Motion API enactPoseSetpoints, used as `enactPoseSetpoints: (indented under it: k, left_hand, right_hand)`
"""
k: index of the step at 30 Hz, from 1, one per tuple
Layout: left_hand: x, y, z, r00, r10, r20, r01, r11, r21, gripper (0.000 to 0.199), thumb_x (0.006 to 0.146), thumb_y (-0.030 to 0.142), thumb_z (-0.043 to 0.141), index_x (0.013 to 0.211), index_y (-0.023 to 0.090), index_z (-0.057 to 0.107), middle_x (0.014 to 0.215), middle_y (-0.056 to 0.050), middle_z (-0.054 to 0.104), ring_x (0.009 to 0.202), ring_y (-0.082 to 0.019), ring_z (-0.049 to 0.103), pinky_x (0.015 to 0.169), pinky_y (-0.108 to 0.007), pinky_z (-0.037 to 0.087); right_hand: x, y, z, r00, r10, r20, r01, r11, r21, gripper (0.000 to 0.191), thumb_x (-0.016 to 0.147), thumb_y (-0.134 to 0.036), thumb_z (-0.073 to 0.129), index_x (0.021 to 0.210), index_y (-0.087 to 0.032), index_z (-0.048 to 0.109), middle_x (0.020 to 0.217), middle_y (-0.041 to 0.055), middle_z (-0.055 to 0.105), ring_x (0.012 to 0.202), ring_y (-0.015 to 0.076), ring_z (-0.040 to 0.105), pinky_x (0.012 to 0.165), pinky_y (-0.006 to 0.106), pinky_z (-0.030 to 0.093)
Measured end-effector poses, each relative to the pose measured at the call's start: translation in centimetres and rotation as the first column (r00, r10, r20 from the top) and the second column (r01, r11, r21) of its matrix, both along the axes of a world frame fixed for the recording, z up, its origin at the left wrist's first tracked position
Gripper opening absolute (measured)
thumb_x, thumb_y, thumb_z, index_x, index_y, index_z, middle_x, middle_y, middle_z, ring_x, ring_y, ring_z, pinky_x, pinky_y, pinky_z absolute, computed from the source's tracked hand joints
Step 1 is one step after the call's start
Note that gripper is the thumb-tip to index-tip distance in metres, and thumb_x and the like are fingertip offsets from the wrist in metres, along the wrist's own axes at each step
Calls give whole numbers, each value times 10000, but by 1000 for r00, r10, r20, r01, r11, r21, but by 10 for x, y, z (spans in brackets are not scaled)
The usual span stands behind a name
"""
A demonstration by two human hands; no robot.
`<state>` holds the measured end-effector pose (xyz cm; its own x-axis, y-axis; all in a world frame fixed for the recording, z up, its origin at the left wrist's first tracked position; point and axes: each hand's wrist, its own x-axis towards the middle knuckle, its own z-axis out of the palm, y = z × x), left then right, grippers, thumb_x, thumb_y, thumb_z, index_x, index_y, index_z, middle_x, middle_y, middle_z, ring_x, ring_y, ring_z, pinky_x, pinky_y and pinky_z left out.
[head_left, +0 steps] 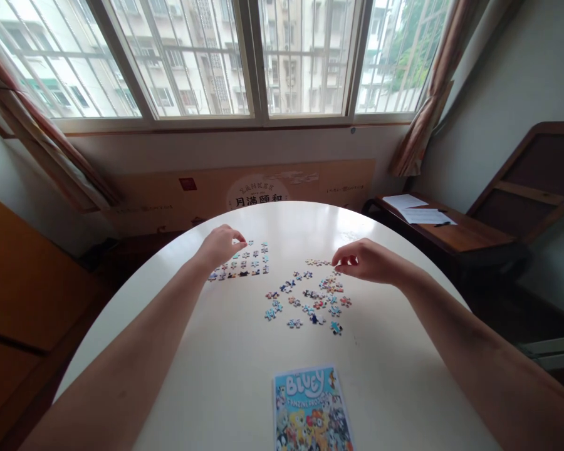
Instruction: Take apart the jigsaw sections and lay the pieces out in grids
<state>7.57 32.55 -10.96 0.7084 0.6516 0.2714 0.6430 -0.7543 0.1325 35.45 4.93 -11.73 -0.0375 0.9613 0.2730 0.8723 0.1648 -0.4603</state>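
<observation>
My left hand [222,244] is over the far left of the table, thumb and fingers pinched together; whether a piece sits in the pinch is hidden. Beneath and beside it, jigsaw puzzle pieces [255,254] are laid in spaced rows. Further right, the closed fingertips of my right hand [364,260] are at a jigsaw puzzle piece [337,270], by the end of a short line of pieces [316,262]. Several loose pieces [309,308] are scattered nearer to me, some overlapping. Close to the front lies a blue picture sheet [310,410] lettered "BLUEY".
The round white table [207,369] has a curved edge on both sides. Beyond it are a printed cardboard panel [169,194] and a barred window [301,62]. At right stands a wooden bench [479,237] bearing papers [420,216] and pens.
</observation>
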Motion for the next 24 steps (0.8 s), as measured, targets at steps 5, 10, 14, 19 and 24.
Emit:
enactPoseSetpoints:
  k: [5, 10, 14, 19, 24]
  left_hand:
    - [4, -45, 49, 965, -126, 231, 102, 988, 115, 265, 884, 397, 589, 887, 179, 740, 910, -62, 646, 768, -171, 581, 781, -318, 472]
    - [9, -116, 75, 900, -356, 252, 347, 934, 81, 262, 918, 359, 558, 825, 170, 715, 866, -51, 653, 692, -135, 560, 687, -286, 451]
    - [3, -160, 54, 872, -490, 4, 489, 869, -67, 275, 918, 319, 564, 697, 183, 651, 763, -26, 631, 606, -121, 519, 593, -275, 395]
    - [-15, -192, 25, 773, -587, -240, 522, 804, -284, 416, 872, 365, 637, 505, 194, 538, 491, 8, 496, 470, -120, 388, 487, -285, 276]
    - [-23, -204, 22, 760, -559, -331, 439, 818, -372, 406, 858, 415, 635, 515, 198, 620, 462, 2, 503, 429, -115, 327, 476, -285, 266]
  right_hand:
    - [2, -5, 3, 998, 60, -33, -65, 983, -169, 99, 779, -316, 713, 762, -227, 753, 673, -6, 687, 566, 116, 588, 513, 235, 405]
    - [5, -8, 5, 997, 43, -65, -61, 948, -313, 122, 751, -343, 739, 766, -223, 730, 715, 5, 708, 621, 141, 623, 526, 237, 434]
    - [7, -10, 5, 995, 36, -88, -70, 908, -412, 137, 750, -346, 731, 731, -213, 699, 685, 10, 694, 581, 138, 607, 490, 232, 417]
    - [4, -10, 3, 996, 50, -75, -78, 896, -437, 145, 739, -341, 729, 719, -204, 685, 682, 11, 673, 580, 127, 572, 491, 231, 379]
    - [2, -6, 1, 998, 39, -39, -54, 857, -513, 315, 705, -484, 765, 743, -182, 680, 692, 20, 656, 588, 120, 534, 501, 238, 349]
